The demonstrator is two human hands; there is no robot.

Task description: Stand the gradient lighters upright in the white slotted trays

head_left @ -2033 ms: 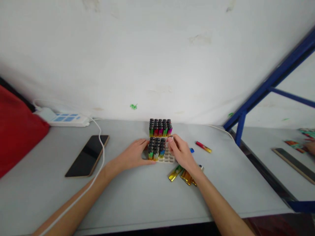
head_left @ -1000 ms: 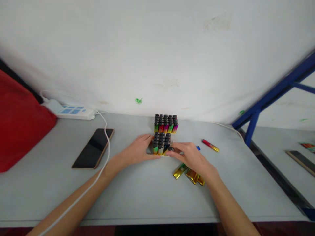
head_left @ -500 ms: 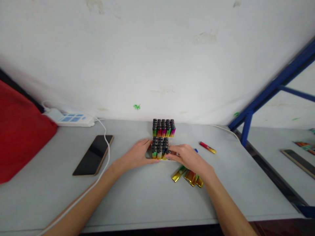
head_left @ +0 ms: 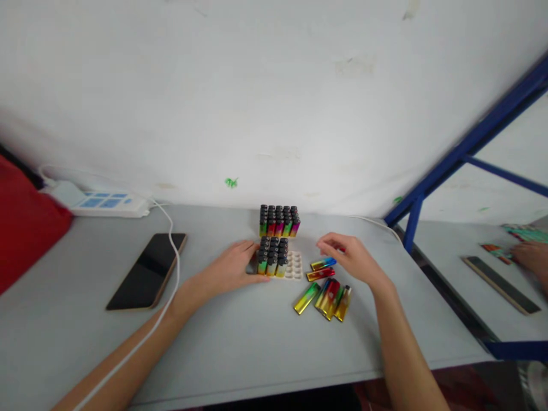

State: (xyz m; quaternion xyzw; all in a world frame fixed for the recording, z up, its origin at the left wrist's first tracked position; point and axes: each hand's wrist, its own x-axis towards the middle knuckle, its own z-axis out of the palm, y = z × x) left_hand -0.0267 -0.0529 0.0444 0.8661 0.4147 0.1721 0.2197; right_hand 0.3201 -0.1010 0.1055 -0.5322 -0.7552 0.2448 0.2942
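My left hand (head_left: pixel 233 264) grips the left end of a white tray (head_left: pixel 295 267), thumb along its front edge and fingers behind. Several black-topped lighters (head_left: pixel 273 258) stand upright in the tray's left part; bare round slots show at its right. Bent over a red lighter (head_left: pixel 342 249), my right hand (head_left: pixel 346 254) has its fingers closed, covering most of that lighter. Between the tray and my right forearm lie loose lighters, among them a blue one (head_left: pixel 324 263), a red-and-gold one (head_left: pixel 320 274) and a green-and-gold one (head_left: pixel 307 298).
Another block of upright lighters (head_left: pixel 279 221) stands behind the tray. At left are a black phone (head_left: pixel 148 271), a white cable (head_left: pixel 178 268), a power strip (head_left: pixel 109 204) and a red cloth (head_left: pixel 29 222). A blue metal frame (head_left: pixel 413 214) and another person's hand (head_left: pixel 533 256) are at right.
My right hand has left the tray and moved right onto the red lighter. Bare slots and more loose lighters are now uncovered. My left hand keeps its hold; the view has shifted slightly.
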